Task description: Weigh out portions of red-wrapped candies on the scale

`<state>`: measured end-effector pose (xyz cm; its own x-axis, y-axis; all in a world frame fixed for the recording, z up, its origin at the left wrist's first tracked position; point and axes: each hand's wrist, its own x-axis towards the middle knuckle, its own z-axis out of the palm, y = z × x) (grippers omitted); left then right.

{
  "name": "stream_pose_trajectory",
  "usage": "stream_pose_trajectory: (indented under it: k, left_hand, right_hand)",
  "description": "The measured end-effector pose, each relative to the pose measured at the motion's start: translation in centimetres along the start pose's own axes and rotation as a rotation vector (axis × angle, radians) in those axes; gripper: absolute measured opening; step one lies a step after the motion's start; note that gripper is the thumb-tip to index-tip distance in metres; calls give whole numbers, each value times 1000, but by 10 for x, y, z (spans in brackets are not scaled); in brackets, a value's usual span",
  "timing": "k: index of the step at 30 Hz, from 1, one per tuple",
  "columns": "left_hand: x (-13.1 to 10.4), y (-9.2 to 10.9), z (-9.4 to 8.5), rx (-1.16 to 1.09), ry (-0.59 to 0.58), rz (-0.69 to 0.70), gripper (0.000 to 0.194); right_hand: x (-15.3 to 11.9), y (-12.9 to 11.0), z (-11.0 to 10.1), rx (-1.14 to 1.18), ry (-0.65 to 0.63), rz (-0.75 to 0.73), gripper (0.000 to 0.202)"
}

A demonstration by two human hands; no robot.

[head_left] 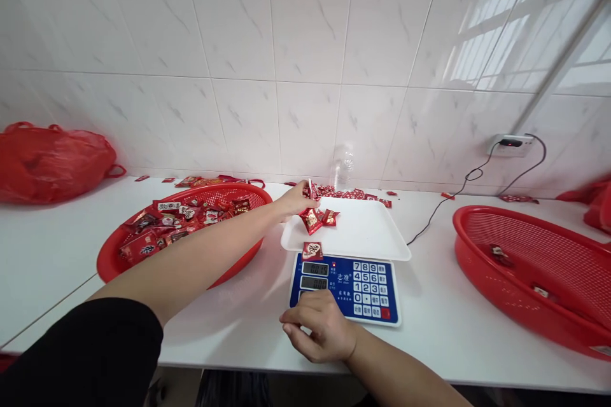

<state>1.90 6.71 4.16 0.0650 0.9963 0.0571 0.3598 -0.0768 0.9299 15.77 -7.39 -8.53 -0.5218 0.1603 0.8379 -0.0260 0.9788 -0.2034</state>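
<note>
At the left end of the white weighing tray [365, 229], my left hand [294, 200] is closed on a red-wrapped candy [314, 191]. Under its fingers, a few red and gold wrapped candies [329, 217] lie on the tray. The tray sits on a blue and white digital scale [342, 278] with lit displays. A flat red packet [312, 250] rests at the tray's front edge, just above the display. My right hand [321, 327] is loosely curled over the scale's lower left corner, with nothing visible in it.
Left of the scale stands a red basket [107, 261] of wrapped candies; another red basket [506, 305] with a few pieces is at right. Red packets [338, 192] and a clear plastic bottle [342, 172] line the wall. A black cord [436, 216] runs to the socket. A red bag [52, 162] lies far left.
</note>
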Motion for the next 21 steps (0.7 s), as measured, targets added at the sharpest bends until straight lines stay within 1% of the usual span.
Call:
stream_pose_trajectory:
  k: [3, 6, 9, 13, 17, 18, 19, 21]
  left_hand:
    - [3, 6, 4, 30, -4, 48, 55]
    - [5, 11, -1, 94, 4, 89, 52]
    - [7, 9, -7, 170, 34, 78, 49]
    - [7, 7, -10, 240, 78, 95, 47]
    - [3, 16, -13, 307, 123, 108, 48]
    - [2, 19, -15, 322, 118, 111, 47]
    - [1, 21, -17, 335, 89, 109, 48]
    - [-1, 21, -21, 376, -40, 84, 50]
  right_hand:
    - [0, 1, 1, -10, -5, -4, 15]
    - [1, 1, 1, -15, 20, -17, 16]
    - [2, 0, 0, 1, 56, -30, 16]
    - [2, 0, 0, -12, 11, -26, 16]
    - [1, 2, 0, -24, -9, -18, 15]
    - [1, 2, 0, -22, -5, -18, 15]
    - [1, 2, 0, -19, -1, -18, 15]
    - [1, 1, 0, -12, 4, -18, 16]
